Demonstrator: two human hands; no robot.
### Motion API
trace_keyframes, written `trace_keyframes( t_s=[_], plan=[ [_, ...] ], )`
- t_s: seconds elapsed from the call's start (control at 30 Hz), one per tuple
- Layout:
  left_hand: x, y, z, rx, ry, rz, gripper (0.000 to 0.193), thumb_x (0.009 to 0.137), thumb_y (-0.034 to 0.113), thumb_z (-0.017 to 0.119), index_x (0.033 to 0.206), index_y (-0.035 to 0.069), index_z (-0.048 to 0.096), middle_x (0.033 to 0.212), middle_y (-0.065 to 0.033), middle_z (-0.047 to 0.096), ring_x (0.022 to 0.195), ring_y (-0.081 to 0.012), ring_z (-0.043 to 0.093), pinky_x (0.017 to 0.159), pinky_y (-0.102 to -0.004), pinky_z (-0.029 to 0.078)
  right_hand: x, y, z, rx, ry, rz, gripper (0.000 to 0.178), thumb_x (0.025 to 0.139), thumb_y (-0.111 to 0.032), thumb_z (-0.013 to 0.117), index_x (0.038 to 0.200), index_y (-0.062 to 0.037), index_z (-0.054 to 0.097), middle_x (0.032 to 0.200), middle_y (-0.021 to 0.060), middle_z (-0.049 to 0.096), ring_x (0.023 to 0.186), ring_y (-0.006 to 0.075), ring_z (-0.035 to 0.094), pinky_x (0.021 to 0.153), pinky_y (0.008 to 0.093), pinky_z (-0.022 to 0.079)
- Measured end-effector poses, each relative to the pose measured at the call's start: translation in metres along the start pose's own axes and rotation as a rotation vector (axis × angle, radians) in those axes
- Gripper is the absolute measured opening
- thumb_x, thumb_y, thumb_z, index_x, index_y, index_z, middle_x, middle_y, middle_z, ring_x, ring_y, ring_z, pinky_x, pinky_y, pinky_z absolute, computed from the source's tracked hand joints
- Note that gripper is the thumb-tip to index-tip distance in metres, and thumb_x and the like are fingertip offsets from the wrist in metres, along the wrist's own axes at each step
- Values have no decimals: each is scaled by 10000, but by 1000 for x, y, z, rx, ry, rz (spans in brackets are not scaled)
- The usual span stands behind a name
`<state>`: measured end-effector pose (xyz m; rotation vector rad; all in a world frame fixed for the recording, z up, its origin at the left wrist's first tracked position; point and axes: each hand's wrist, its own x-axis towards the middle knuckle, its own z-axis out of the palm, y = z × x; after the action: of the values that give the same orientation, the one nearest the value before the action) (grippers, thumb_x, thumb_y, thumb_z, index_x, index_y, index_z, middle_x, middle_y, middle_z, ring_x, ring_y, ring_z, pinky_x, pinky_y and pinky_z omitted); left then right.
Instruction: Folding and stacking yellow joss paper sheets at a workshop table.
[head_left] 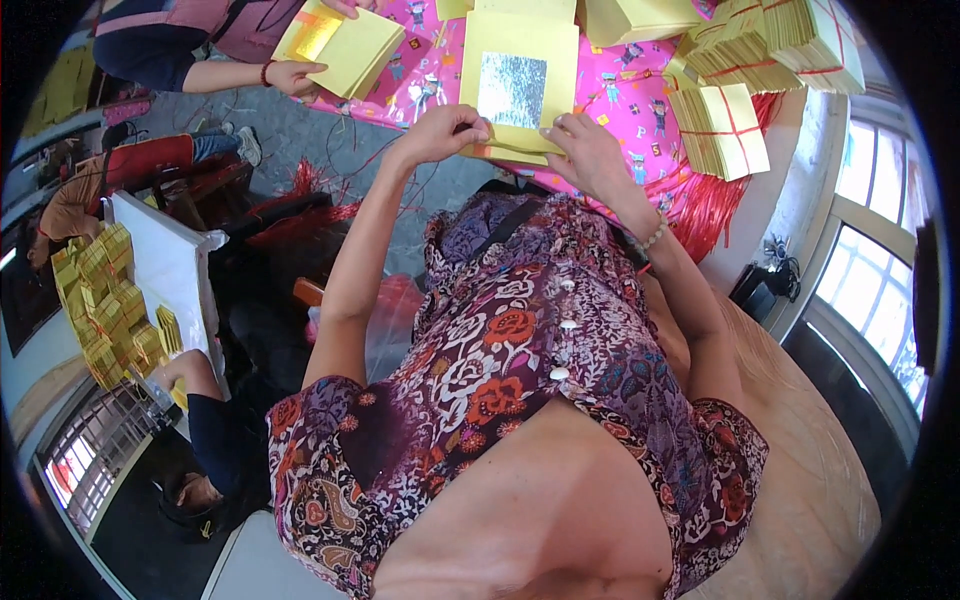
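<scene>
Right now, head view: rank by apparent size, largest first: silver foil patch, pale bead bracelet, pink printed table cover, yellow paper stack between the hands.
1. Pink printed table cover, visible parts combined
2. Yellow paper stack, foil area included
3. Silver foil patch
4. Pale bead bracelet

A pink, glossy cover printed with small cartoon figures point(430, 75) carries a yellow paper stack topped by a silver foil square point(518, 85), under the fingers point(567, 130). To their right lie red-tied yellow paper bundles point(718, 130) (cross-bound) and thin red strands point(708, 220).
</scene>
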<state>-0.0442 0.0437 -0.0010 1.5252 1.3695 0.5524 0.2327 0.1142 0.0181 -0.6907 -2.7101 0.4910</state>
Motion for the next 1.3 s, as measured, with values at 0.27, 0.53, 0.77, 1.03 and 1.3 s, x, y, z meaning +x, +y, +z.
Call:
trace_keyframes(
  t_s=[0.27, 0.53, 0.77, 1.03, 1.3],
  plan=[
    [-14, 19, -11, 247, 150, 190, 569, 665, 329, 850, 1157, 135, 640, 1350, -92, 498, 1274, -327, 399, 1076, -454, 328, 8, 21, -6, 190, 107, -18, 162, 857, -189, 645, 933, -48, 669, 955, 92, 640, 995, 277, 599, 854, 389, 491],
    [26, -14, -24, 374, 401, 367, 481, 694, 174, 800, 1146, 115, 643, 1258, -69, 606, 1213, -279, 525, 1054, -421, 386, 21, 34, -25, 445, -112, 119, 199, 854, -177, 676, 1001, -45, 667, 955, 120, 660, 1002, 303, 625, 879, 409, 496],
    [42, -12, -34, 331, 409, 408, 193, 828, 165, 677, 991, 61, 686, 1073, -82, 661, 1117, -293, 557, 971, -408, 435, 28, 50, -20, 279, 68, 19, 403, 791, -131, 727, 1164, -66, 589, 1162, 143, 579, 1094, 319, 573, 908, 385, 507],
    [44, 11, -16, -9, 558, 36, 371, 850, 195, 679, 1161, 13, 592, 971, -156, 671, 888, -275, 648, 786, -366, 505, 50, 48, 12, 529, 406, 466, 224, 847, -180, 725, 894, 22, 639, 867, 131, 609, 732, 276, 626, 668, 371, 538],
    [40, 33, 4, -111, 741, -71, 565, 876, 106, 636, 1349, 7, 342, 944, -168, 664, 786, -236, 663, 642, -343, 512, 45, 37, 29, 512, 471, 549, 225, 819, -158, 746, 805, 31, 623, 857, 136, 592, 736, 256, 594, 631, 345, 477]
  ],
)
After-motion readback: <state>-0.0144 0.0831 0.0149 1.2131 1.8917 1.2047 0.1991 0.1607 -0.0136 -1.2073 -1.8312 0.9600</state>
